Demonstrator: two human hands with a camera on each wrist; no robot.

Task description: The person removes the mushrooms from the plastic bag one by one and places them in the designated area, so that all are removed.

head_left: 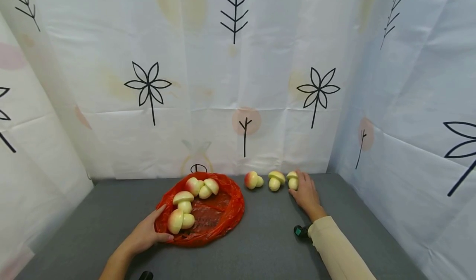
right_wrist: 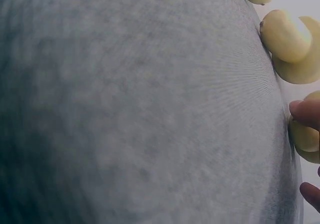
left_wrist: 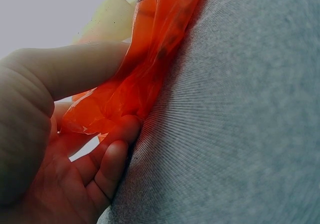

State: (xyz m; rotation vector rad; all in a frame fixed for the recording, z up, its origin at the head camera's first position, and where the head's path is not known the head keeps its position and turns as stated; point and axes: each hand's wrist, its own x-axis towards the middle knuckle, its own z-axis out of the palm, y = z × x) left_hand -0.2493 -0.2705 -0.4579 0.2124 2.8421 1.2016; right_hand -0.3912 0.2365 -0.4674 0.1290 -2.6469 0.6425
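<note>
A red plastic bag (head_left: 239, 207) lies on the table with its mouth spread wide and its rim rolled into a ring. Several pale yellow toy mushrooms, some with reddish caps, sit inside it; the nearest mushroom (head_left: 176, 221) lies on its side. My left hand (head_left: 146, 232) grips the bag's left rim; the left wrist view shows red plastic (left_wrist: 117, 101) between thumb and fingers. At the back right, my right hand (head_left: 308, 195) holds the rightmost mushroom (head_left: 293, 181) of a row of three, its thumb on the stem side. That mushroom is partly hidden behind the fingers.
Left of my right hand are a middle mushroom (head_left: 275, 180) and a red-capped mushroom (head_left: 252, 180), both near the table's back edge. White patterned cloth (head_left: 238, 143) hangs behind and at both sides of the grey table (head_left: 260, 247).
</note>
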